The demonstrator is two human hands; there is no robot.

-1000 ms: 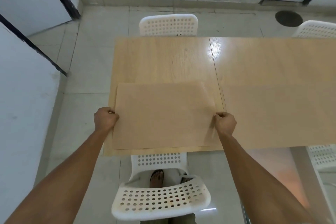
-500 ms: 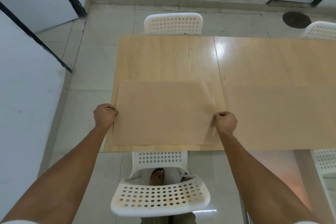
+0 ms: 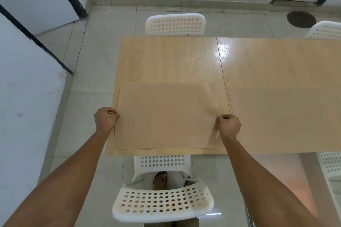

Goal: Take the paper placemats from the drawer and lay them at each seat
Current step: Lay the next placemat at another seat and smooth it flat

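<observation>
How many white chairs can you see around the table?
4: near chair below the hands, far chair opposite, one at the far right, one at the near right edge. Others may be out of view.

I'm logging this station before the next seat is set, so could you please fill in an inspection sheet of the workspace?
Surface: wooden table, light glare by its seam.
Job's things: paper placemat lying at the near seat; a second placemat flat to its right.
Clutter: nothing seen.
Hands: left hand and right hand each pinch a side edge of the near placemat.
Cables: nothing seen.
Surroundings: white perforated chairs, near chair, far chair; tiled floor.
</observation>
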